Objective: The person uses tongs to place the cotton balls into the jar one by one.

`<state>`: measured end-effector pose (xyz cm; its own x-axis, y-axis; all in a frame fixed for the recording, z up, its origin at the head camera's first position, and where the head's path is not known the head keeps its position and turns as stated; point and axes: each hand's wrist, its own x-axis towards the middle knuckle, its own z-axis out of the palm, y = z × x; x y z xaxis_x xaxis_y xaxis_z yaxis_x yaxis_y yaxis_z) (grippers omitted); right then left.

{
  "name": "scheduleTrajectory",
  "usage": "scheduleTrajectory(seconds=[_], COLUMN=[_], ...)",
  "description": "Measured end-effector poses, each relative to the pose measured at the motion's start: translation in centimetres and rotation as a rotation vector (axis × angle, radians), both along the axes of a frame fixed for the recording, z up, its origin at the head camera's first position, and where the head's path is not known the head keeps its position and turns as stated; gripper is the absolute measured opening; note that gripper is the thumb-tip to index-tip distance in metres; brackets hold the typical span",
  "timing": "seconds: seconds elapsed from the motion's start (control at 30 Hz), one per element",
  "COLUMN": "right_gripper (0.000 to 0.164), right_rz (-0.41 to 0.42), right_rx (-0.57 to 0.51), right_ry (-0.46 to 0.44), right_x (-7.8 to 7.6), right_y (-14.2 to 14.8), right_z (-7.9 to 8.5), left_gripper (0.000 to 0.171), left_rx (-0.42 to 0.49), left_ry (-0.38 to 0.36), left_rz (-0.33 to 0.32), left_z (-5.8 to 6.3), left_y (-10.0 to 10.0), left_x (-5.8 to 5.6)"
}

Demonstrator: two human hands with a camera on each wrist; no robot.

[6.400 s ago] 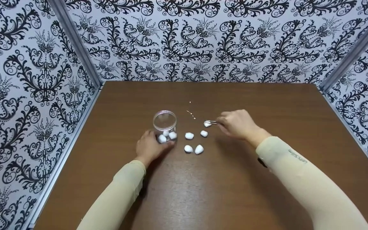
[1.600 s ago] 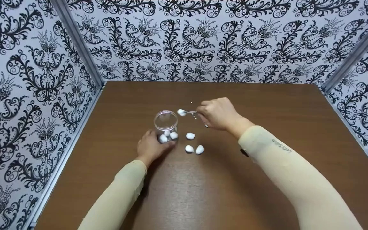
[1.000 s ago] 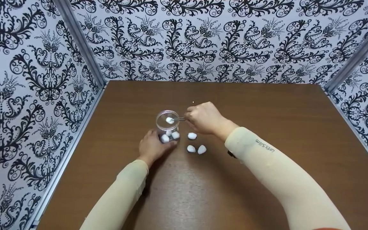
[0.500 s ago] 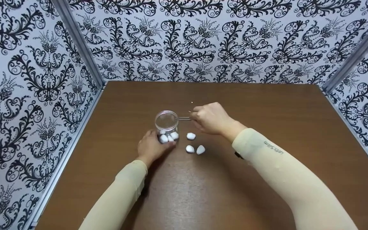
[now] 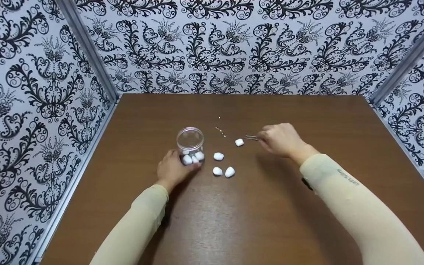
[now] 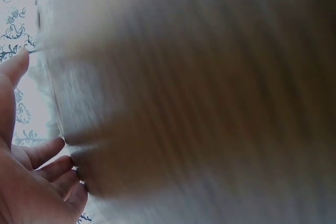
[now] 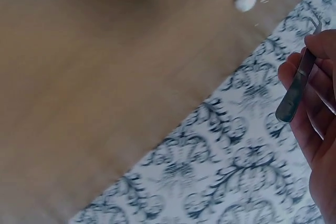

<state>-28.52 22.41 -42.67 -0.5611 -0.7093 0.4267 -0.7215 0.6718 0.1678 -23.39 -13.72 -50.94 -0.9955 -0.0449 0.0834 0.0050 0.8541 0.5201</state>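
In the head view my left hand (image 5: pixel 175 170) holds the lower side of a clear jar (image 5: pixel 190 139), which stands upright with its mouth uncovered. Several cotton balls lie at the jar's bottom. The left wrist view shows that hand's thumb and fingers (image 6: pixel 44 153) spread apart on either side of the jar, which is hardly visible there. My right hand (image 5: pixel 280 140) grips metal tweezers (image 5: pixel 251 137), their tips pointing left with nothing between them. Just left of the tips, apart from them, lies a cotton ball (image 5: pixel 239 142). The right wrist view shows the tweezers (image 7: pixel 300 85) pinched by thumb and fingers.
Between jar and right hand, more cotton balls sit on the brown table (image 5: pixel 271 221): one (image 5: pixel 218 156) beside the jar and two nearer, one (image 5: pixel 217 171) left of the other (image 5: pixel 229 172). Tiny white specks (image 5: pixel 221 131) lie behind them. Patterned walls (image 5: pixel 219 48) enclose the table.
The tweezers carried a cotton ball over the jar, and it dropped inside. My right hand then moved right with the tweezers, now beside another cotton ball. The left hand stayed on the jar.
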Motion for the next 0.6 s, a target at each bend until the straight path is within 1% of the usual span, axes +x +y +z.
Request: scheduleTrajectory(seconds=[0.17,0.33,0.47,0.6], right_gripper=[0.004,0.004,0.004,0.004], right_rz=[-0.042,-0.085,-0.086,-0.081], right_rx=[0.010,0.024,0.025,0.018], right_ry=[-0.066,-0.139,-0.151,-0.143], right_x=[0.2,0.3,0.2,0.0], right_y=[2.1,3.0,3.0,2.5], right_z=[-0.8,-1.2,-1.4,-1.5], left_gripper=[0.085,0.088,0.088,0.087], left_rx=[-0.003,-0.011,-0.011,-0.008], left_ry=[-0.006,-0.012,-0.010,-0.002], left_rz=[-0.005,-0.006,-0.005,-0.007], left_z=[0.2,0.0,0.0,0.1], left_y=[-0.1,-0.1,-0.1,0.0], left_x=[0.1,0.0,0.0,0.0])
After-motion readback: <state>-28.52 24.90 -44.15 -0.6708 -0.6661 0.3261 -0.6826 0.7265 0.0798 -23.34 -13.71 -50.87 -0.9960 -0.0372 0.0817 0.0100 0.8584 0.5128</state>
